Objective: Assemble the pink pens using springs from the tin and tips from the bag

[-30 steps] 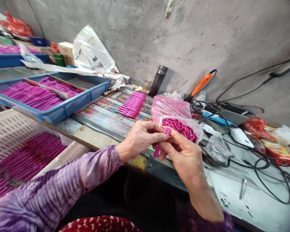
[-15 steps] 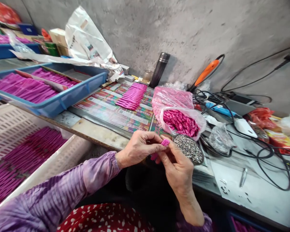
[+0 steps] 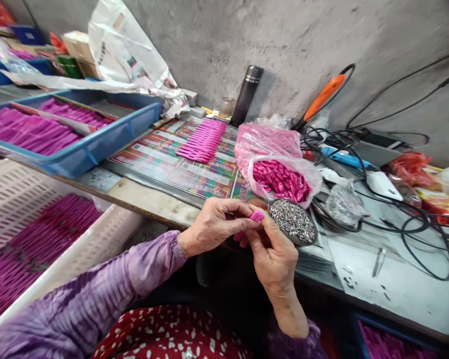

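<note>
- Before the near edge of the desk [image 3: 149, 195], the person's left hand [image 3: 215, 224] and right hand [image 3: 275, 259] meet, fingertips closed on one magenta piece [image 3: 257, 216].
- Both hands pinch it between thumb and fingers; its lower part is mostly hidden behind them.
- Just beyond the right hand, a dark dish [image 3: 315, 239] holds small metal pieces [image 3: 292, 218].
- Behind that dish, an open plastic bag [image 3: 315, 174] shows glossy pink pieces [image 3: 280, 178].
- Farther left, slim magenta pieces [image 3: 204, 142] lie in a row on a printed sheet [image 3: 164, 174].
</note>
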Action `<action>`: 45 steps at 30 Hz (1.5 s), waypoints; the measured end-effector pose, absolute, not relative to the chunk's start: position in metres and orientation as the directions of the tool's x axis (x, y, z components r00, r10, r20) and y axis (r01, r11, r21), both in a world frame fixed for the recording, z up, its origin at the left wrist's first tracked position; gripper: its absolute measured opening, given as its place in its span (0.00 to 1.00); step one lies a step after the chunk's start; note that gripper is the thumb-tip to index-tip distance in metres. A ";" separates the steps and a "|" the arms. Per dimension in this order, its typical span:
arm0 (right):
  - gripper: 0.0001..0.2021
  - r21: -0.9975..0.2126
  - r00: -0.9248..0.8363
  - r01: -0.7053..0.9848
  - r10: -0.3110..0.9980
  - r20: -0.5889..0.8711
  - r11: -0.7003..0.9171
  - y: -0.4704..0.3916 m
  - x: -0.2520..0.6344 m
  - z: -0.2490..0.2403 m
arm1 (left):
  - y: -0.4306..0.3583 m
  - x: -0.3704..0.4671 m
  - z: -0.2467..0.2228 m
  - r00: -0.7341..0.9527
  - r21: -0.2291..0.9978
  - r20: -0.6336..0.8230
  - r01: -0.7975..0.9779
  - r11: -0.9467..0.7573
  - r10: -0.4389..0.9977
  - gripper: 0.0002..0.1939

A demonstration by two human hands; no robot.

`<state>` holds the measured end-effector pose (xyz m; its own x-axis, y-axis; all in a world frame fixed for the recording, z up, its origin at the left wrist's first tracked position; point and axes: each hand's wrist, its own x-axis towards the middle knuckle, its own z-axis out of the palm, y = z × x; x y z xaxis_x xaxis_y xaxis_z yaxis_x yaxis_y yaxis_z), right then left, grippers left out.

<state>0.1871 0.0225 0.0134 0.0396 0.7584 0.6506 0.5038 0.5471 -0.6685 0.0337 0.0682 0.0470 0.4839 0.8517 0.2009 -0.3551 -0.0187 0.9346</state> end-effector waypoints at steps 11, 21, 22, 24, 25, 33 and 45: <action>0.20 -0.695 0.058 0.479 0.770 0.635 0.536 0.022 0.186 0.018 | 0.069 0.034 0.049 0.485 0.938 0.209 -0.345 -0.034 0.849 0.15; 0.13 -0.891 0.048 0.178 0.901 0.432 0.418 0.056 0.186 0.091 | 0.098 0.035 0.116 0.491 0.947 0.246 -0.307 -0.099 0.836 0.19; 0.13 -0.896 0.044 0.163 0.904 0.425 0.414 0.059 0.186 0.095 | 0.100 0.035 0.120 0.486 0.946 0.255 -0.306 -0.111 0.836 0.20; 0.13 -0.897 0.044 0.147 0.903 0.427 0.417 0.063 0.186 0.098 | 0.103 0.035 0.124 0.485 0.943 0.266 -0.311 -0.120 0.833 0.21; 0.13 -0.895 0.045 0.143 0.901 0.432 0.422 0.064 0.185 0.098 | 0.104 0.035 0.124 0.484 0.942 0.267 -0.314 -0.120 0.833 0.21; 0.15 -0.823 0.053 0.322 0.860 0.508 0.467 0.047 0.187 0.064 | 0.094 0.036 0.085 0.502 0.935 0.243 -0.351 -0.061 0.830 0.19; 0.18 -0.751 0.101 0.454 0.810 0.577 0.479 0.022 0.183 0.016 | 0.072 0.035 0.047 0.522 0.940 0.185 -0.342 0.006 0.833 0.21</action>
